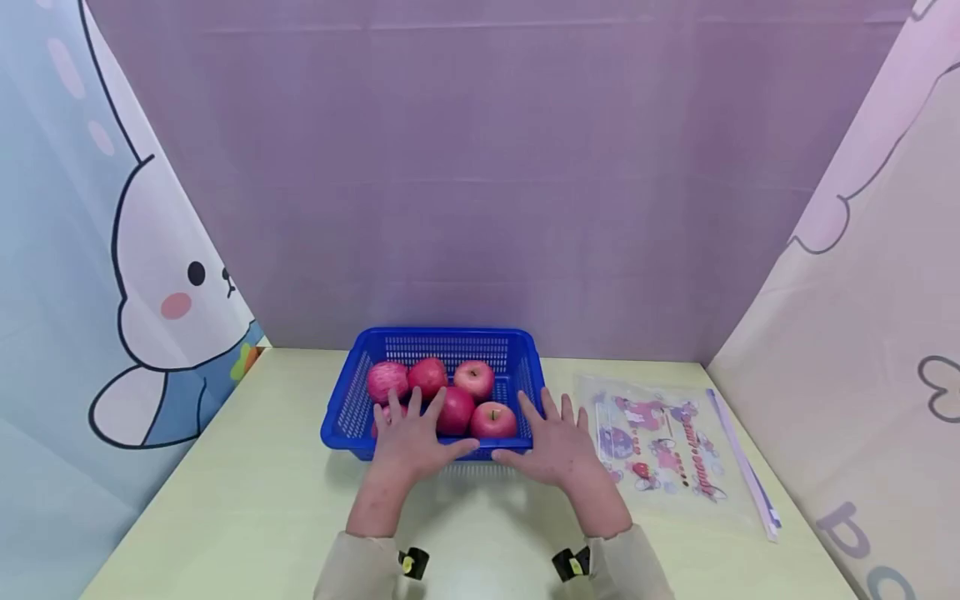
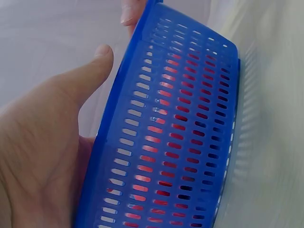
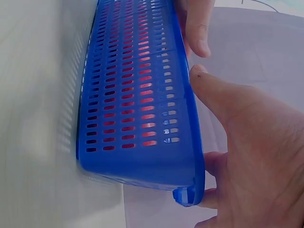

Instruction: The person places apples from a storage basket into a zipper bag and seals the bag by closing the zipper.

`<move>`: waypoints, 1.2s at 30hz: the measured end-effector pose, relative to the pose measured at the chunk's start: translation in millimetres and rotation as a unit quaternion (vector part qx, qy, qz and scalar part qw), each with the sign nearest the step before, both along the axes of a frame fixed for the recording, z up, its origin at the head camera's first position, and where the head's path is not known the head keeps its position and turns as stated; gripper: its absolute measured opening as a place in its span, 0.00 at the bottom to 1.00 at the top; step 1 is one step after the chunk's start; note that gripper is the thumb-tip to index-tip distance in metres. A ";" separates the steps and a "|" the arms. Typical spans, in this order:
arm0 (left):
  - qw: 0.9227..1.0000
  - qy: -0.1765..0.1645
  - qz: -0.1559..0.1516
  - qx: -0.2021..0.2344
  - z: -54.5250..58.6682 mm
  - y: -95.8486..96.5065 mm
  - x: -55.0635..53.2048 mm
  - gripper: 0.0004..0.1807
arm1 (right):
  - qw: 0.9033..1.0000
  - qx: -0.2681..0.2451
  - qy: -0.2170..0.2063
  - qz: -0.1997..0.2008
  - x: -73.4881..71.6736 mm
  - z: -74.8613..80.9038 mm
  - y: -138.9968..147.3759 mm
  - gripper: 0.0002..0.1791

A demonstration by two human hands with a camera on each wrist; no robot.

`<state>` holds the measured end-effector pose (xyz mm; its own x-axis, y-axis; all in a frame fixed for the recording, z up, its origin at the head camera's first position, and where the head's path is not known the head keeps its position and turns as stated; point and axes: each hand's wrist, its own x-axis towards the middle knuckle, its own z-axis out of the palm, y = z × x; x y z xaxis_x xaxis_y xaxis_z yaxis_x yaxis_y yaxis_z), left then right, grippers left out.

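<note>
Pale yellow-green tabletop [image 1: 247, 475], blue slotted plastic basket [image 1: 337, 417] resting at its far middle, clear bag [image 1: 660, 454] with pink and purple prints lying flat on the right, purple strip [image 1: 742, 464] along the bag's right edge.

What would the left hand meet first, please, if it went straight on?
The left hand would probably meet the apples ahead, though it may pass above them; depth is unclear.

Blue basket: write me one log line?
basket: on table, holds apples | left hand: spread, basket's near side | right hand: spread, near-right corner | printed bag: right of basket
</note>
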<state>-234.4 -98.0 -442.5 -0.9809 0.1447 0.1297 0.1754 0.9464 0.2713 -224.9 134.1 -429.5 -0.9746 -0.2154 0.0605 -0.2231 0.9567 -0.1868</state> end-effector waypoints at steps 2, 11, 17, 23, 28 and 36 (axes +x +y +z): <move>1.000 0.002 -0.004 0.012 -0.5 -1.4 -1.1 0.55 | 1.000 -0.006 -0.004 -0.002 -0.2 -0.4 0.9 0.57; 0.999 0.020 -0.012 0.028 0.6 -18.0 -4.7 0.44 | 0.998 -0.050 -0.023 -0.002 -0.6 1.7 11.4 0.55; 0.996 0.080 -0.008 0.041 0.4 -40.7 -6.7 0.29 | 0.994 -0.095 -0.055 -0.013 1.3 5.2 29.0 0.56; 0.988 0.126 0.043 0.080 -6.5 -71.9 -6.6 0.24 | 0.983 -0.153 -0.099 -0.034 3.8 7.2 55.0 0.53; 0.983 0.105 0.107 0.102 -9.7 -94.1 -1.5 0.31 | 0.977 -0.178 -0.112 -0.042 8.1 6.3 81.3 0.52; 0.976 0.004 0.136 0.168 -14.8 -116.1 -1.8 0.40 | 0.973 -0.194 -0.110 -0.052 25.7 2.0 129.2 0.48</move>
